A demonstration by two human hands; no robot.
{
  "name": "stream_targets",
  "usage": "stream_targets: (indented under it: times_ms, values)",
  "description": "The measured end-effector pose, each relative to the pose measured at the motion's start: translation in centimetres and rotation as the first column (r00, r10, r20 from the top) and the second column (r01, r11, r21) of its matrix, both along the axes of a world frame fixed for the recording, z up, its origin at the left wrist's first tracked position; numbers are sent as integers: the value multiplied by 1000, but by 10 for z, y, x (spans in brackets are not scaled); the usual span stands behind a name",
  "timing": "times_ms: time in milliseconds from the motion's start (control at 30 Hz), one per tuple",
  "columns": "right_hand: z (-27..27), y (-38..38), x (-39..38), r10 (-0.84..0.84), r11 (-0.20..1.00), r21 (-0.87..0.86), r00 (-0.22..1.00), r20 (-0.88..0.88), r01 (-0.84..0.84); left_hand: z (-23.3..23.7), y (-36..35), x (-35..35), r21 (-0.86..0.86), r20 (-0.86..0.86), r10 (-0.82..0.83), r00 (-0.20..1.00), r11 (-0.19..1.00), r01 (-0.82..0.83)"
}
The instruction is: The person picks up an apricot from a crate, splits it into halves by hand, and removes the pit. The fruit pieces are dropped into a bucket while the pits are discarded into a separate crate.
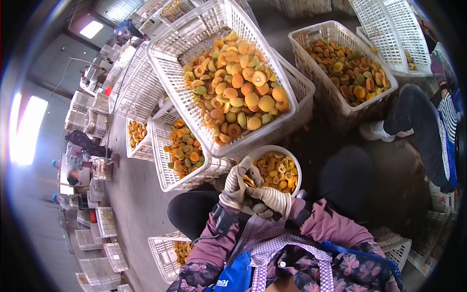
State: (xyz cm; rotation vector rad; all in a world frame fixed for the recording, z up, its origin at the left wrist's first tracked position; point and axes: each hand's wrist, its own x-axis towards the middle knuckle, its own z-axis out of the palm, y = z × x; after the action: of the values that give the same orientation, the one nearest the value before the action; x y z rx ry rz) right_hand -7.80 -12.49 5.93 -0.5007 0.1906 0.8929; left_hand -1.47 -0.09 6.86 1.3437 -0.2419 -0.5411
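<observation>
My left hand (237,184) and my right hand (269,198), both in worn gloves with striped cuffs, meet at the near-left rim of a round white bucket (299,175). Pieces of apricot (279,170) lie in the bucket. A bit of orange apricot (249,181) shows between the fingers of my left hand, which are closed round it. The right hand's fingers are curled close beside it; what they hold, if anything, is hidden. Just beyond stands a tilted white crate (160,48) holding apricots, many cut open.
More apricots fill a crate (300,51) at the right and another crate (163,168) at the left. A low crate (158,258) sits by my left elbow. At the right edge is another person's leg (413,117). Stacked crates and other people stand farther left.
</observation>
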Motion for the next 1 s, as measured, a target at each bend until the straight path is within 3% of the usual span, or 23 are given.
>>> stream_targets:
  times_ms: [33, 67, 100, 167, 200, 233, 267, 333, 433, 467, 500, 567, 600, 767, 833, 900, 967, 1000]
  values:
    - [1, -3, 1, 74, 996, 62, 996, -42, -71, -1, -2, -4, 14, 36, 79, 996, 997, -80]
    - [6, -7, 0, 106, 992, 74, 994, -15, -104, -9, 7, 8, -82, -311, -39, 950, 997, 14]
    - [5, -6, -1, 111, 991, 74, 994, -21, -109, 14, 2, 9, -244, -450, -182, 874, 967, 76]
    - [2, -6, -1, 129, 987, 93, 992, -4, -128, 17, 6, 22, -225, -523, -231, 821, 966, 128]
    - [2, -5, 0, 138, 986, 94, 990, -2, -137, 46, -4, 22, 280, 82, -24, 996, 960, 0]
    - [3, -4, 0, 43, 998, 39, 998, -36, -41, 76, -13, 21, 546, 680, -114, 724, 738, -396]
    - [4, -2, 0, -60, 998, -18, 996, -64, 59, 20, 23, 52, 67, 184, 644, 742, 745, -663]
    - [-3, 2, 4, -205, 969, -160, 973, -101, 188, -16, 34, 91, 63, 104, 613, 783, 782, -621]
    - [-30, 19, 12, -253, 913, -386, 927, -276, 134, -25, 20, 139, 46, -181, 500, 847, 864, -501]
    - [-41, 24, 14, -253, 910, -393, 929, -270, 133, -19, 9, 150, 611, 176, 298, 938, 715, -341]
    - [-46, 28, 16, -315, 873, -447, 925, -214, 194, -12, -3, 153, 936, 311, -95, 946, 204, -287]
    - [-52, 31, 18, -374, 827, -499, 917, -140, 261, -53, -11, 167, 808, 477, -410, 778, -144, -571]
    - [-55, 30, 19, -389, 816, -495, 918, -84, 300, -37, -21, 166, 874, 375, -346, 860, -179, -452]
    - [-73, 33, 19, -482, 767, -483, 876, 0, 422, -42, -20, 172, 910, 314, -268, 911, -188, -369]
    - [-60, 29, 17, -468, 773, -474, 883, 24, 423, -48, -17, 172, 914, 345, -230, 910, -140, -382]
    - [-45, 27, 12, -445, 778, -470, 894, 56, 417, -50, -14, 175, 901, 351, -262, 899, -166, -400]
    - [-31, 25, 10, -507, 763, -483, 861, -35, 430, -53, -7, 175, 920, 389, -149, 909, 7, -392]
    - [-37, 21, 10, -454, 772, -502, 891, -7, 389, -44, -6, 164, 890, 451, -110, 886, 130, -437]
